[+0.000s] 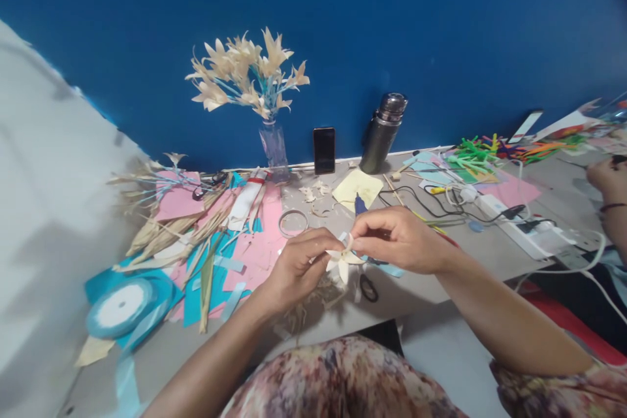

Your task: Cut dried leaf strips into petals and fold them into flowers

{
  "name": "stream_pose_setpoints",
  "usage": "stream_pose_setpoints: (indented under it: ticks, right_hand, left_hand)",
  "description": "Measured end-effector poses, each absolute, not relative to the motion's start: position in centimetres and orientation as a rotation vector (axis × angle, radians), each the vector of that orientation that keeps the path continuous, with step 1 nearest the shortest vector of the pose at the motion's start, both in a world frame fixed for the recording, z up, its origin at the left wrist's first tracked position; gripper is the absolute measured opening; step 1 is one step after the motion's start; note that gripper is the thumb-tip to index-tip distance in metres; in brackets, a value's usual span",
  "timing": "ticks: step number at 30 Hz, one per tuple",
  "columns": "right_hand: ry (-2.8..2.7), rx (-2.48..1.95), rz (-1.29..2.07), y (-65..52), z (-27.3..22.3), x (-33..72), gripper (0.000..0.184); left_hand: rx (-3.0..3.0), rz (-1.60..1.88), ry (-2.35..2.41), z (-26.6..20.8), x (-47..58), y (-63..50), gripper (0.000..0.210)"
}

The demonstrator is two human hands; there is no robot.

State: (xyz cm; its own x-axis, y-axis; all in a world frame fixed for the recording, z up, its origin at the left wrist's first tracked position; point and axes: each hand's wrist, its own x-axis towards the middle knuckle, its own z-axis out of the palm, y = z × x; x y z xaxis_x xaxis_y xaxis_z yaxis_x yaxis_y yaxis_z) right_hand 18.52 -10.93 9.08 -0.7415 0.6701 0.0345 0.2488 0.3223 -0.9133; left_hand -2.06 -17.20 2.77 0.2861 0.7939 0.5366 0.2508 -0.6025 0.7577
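Flower (344, 268): left hand (304, 261) and right hand (399, 238) fingers pinch its petals near the tabletop's (482, 268) front edge; vase (274, 147) at back edge holds blooms (218, 62).

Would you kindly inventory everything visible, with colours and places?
flower: one, cream, between hands
vase: one, clear, near wall
vase flowers: several, cream, in vase
phone: one, black, right of vase
flask: one, dark, right of phone
paper square: one, yellow, near flask
pointed tool: one, blue, centre
ring: one, pale, beyond left hand
loop handle: one, black, below hands
ribbon spool: one, blue, far left
paper sheets: several, pink and blue, left
dried leaves: many, tan, left
pipe cleaners: many, multicoloured, back right
power strip: one, white, right
cables: several, black, white, right
table: one, grey, underneath
wall: one, blue, back
co-worker's hand: one, right edge
left hand, right hand: one each, holding flower
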Motion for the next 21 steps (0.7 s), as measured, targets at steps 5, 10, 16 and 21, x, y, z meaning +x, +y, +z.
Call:
stream_pose_setpoints:
  ticks: [5,10,16,21]
  right_hand:
    - [-2.173,-0.846,1.378,-11.2,8.9,18.4,0.014]
    - [-2.193,-0.812,1.358,-11.2,8.7,18.4,0.016]
    - [-2.216,-0.758,1.384,-10.8,8.4,19.1,0.017]
    - [-2.034,-0.851,1.342,-10.7,6.6,19.7,0.021]
  left_hand:
    - [2.234,1.150,0.965,3.5,-2.4,-17.2,0.018]
    - [2.329,1.031,0.940,4.7,-2.3,-17.2,0.017]
    - [2.186,1.071,0.960,3.6,-2.3,-17.1,0.022]
    - [1.989,1.363,1.013,1.4,-1.8,-16.7,0.016]
